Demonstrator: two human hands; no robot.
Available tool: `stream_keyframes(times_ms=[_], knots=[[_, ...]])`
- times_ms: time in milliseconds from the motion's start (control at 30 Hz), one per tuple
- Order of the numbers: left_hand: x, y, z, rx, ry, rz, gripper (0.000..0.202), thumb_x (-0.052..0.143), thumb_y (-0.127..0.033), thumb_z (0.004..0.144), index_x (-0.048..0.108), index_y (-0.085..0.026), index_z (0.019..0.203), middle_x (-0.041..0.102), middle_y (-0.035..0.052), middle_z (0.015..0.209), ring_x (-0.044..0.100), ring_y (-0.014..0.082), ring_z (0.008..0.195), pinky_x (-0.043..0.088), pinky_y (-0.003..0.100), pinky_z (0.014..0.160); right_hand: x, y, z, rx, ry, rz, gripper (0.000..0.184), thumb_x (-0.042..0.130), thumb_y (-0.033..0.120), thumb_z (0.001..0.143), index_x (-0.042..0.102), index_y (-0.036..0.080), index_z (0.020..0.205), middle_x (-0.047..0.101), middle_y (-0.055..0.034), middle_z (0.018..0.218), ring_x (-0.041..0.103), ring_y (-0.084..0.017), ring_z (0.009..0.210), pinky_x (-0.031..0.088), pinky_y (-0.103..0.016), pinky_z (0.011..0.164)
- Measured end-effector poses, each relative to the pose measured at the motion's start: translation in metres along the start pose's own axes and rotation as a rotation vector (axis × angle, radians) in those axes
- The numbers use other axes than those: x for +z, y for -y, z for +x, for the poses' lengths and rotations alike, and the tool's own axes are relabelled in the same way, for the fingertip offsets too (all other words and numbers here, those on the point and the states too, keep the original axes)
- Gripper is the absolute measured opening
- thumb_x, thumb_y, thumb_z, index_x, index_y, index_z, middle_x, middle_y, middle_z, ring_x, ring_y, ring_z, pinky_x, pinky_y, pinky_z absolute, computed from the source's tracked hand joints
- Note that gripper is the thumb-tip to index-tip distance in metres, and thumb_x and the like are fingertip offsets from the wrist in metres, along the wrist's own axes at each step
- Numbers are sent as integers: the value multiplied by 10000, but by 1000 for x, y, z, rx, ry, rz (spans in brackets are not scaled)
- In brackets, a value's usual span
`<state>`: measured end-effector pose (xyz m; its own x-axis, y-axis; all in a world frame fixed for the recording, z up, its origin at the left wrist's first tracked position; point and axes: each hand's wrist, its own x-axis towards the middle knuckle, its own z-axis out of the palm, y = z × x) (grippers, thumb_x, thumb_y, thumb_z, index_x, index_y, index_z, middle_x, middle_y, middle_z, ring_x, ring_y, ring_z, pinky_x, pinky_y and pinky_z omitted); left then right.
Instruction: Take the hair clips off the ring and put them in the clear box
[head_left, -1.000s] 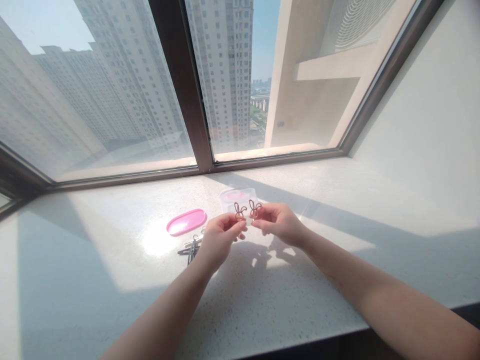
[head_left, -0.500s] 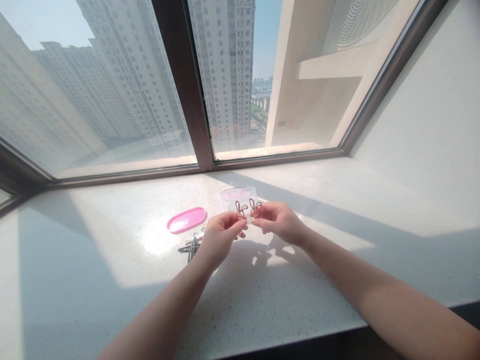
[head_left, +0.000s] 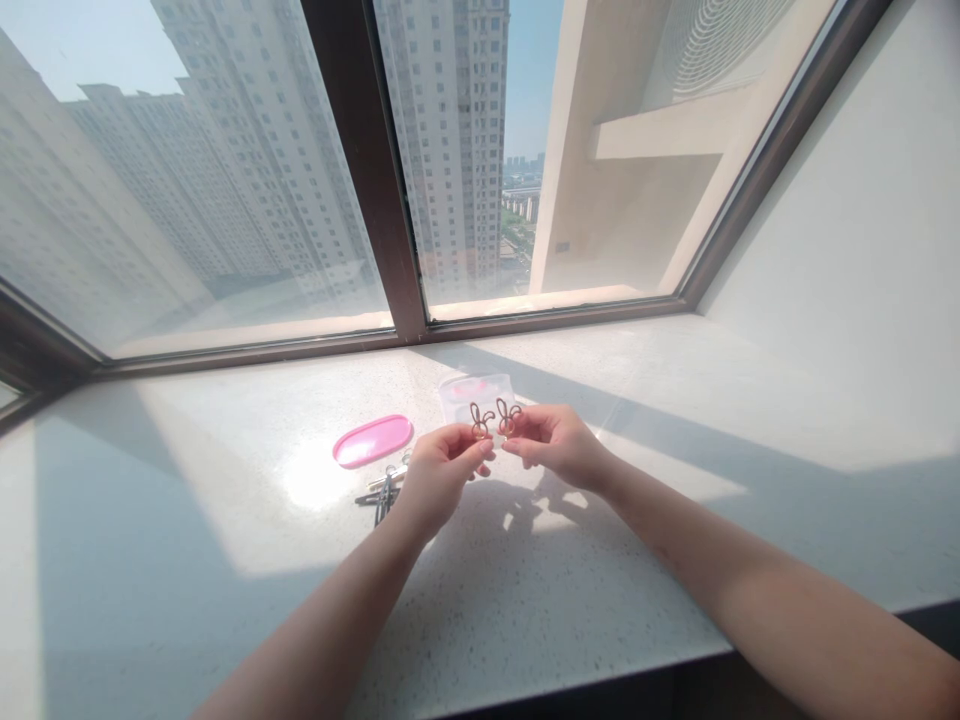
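My left hand [head_left: 439, 475] pinches a small rabbit-shaped metal clip [head_left: 480, 420] between thumb and fingers. My right hand [head_left: 559, 445] pinches a second rabbit-shaped clip [head_left: 508, 417] the same way. The two clips are held upright side by side, almost touching, just above the pale stone windowsill [head_left: 600, 600]. Right behind them stands a small clear plastic box [head_left: 474, 392] with something pink inside.
A pink oval lid [head_left: 373, 441] lies on the sill left of my hands. Several dark and silver clips [head_left: 384, 490] lie in a heap beneath it. The window frame [head_left: 405, 330] runs along the back; a white wall rises at the right.
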<state>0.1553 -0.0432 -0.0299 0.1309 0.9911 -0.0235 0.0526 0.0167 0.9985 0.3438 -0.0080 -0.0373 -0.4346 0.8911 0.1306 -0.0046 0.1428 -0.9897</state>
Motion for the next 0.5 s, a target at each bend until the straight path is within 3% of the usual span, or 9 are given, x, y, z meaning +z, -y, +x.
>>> stream_keyframes(times_ms=[500], knots=[[-1,3,2,10,3,11,181,680,-322,801,684,-145,843,673,21,723,598,120,623,425,235,588,0,3,-1,1,12,-4,182,732,251,740,680,112,847,619,-1,652,547,-94,526,474,-225,484]])
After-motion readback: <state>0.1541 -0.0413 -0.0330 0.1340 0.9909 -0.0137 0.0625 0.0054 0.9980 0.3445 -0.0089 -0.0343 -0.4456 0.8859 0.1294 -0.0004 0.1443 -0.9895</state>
